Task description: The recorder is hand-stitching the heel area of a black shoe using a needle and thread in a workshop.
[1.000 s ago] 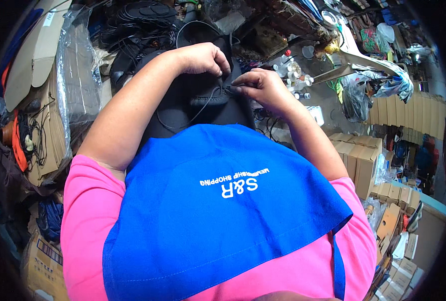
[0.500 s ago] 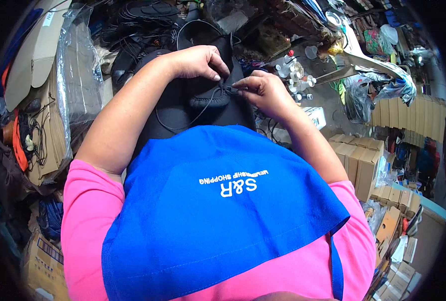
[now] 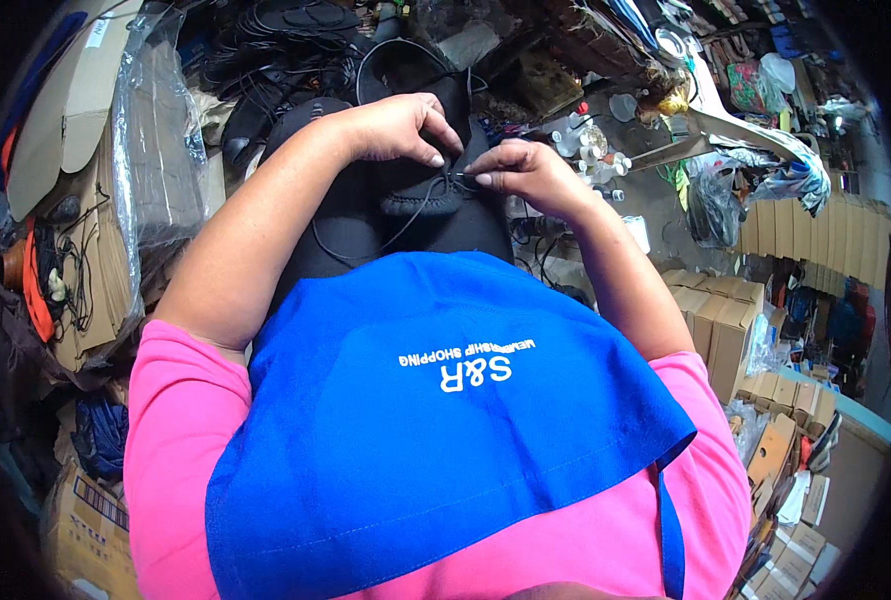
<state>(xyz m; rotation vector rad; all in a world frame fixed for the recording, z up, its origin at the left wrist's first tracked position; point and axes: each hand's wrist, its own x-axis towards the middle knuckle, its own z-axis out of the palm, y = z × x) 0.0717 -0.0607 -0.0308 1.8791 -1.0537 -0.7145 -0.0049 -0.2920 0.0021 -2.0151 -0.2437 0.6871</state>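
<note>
A black shoe rests across my lap, its gathered, stitched toe toward me and its opening at the far end. My left hand is on the shoe's upper, thumb and fingers curled against it. At the shoe's right side, my right hand pinches a thin, pale, needle-like piece between thumb and forefinger, its tip at the stitching. A dark cord loops from the stitches over the toe and down across my lap. The far fingers of my left hand are partly hidden.
A blue apron covers my front. Black shoes or soles pile up at the far left, beside a clear plastic sheet and cardboard. White bottles stand to the right, with cardboard boxes nearer me.
My right hand has shifted slightly and its fingers have straightened toward the stitching, showing the thin piece's pale tip. The left hand stays on the shoe, with barely any movement.
</note>
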